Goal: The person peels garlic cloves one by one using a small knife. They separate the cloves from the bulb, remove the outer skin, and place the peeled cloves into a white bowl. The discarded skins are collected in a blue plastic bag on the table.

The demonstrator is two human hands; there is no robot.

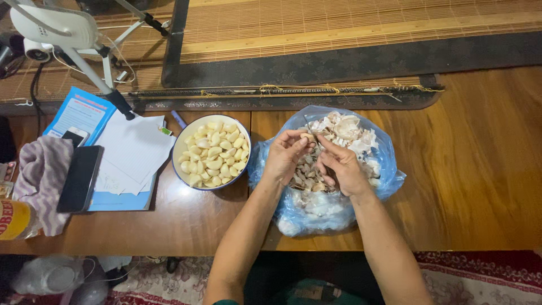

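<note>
A yellow-capped container (pixel 12 219) sits at the far left edge of a wooden table (pixel 474 169), just beside a striped purple-and-white cloth (pixel 40 179). A black phone (pixel 80 178) lies face down against the cloth, with a smaller phone (pixel 75 135) above it, both on a spread of white papers (pixel 132 152) and a blue booklet (pixel 79 112). The foot of a white stand (pixel 84 56) rests on the papers.

Next comes a white bowl (pixel 179 148) with a dark blue rim, filled with peeled garlic cloves (pixel 214 153). It stands just beside a crumpled blue plastic bag (pixel 322 212) that lies open on the table and holds a heap of papery garlic skins (pixel 347 131) and unpeeled pieces.

Both hands hover over the open bag. The left hand (pixel 284 155) is curled, its fingertips pinching a single garlic clove (pixel 307 136) above the skins. The right hand (pixel 340 166) is closed around a small knife (pixel 311 129), whose thin blade points up toward the clove; its thumb and forefinger meet the clove from the other side. The two hands nearly touch at the fingertips.

Beyond the table, a rolled bamboo mat (pixel 282 90) lies along the edge, with a dark-bordered woven mat (pixel 361 28) spread behind it.
</note>
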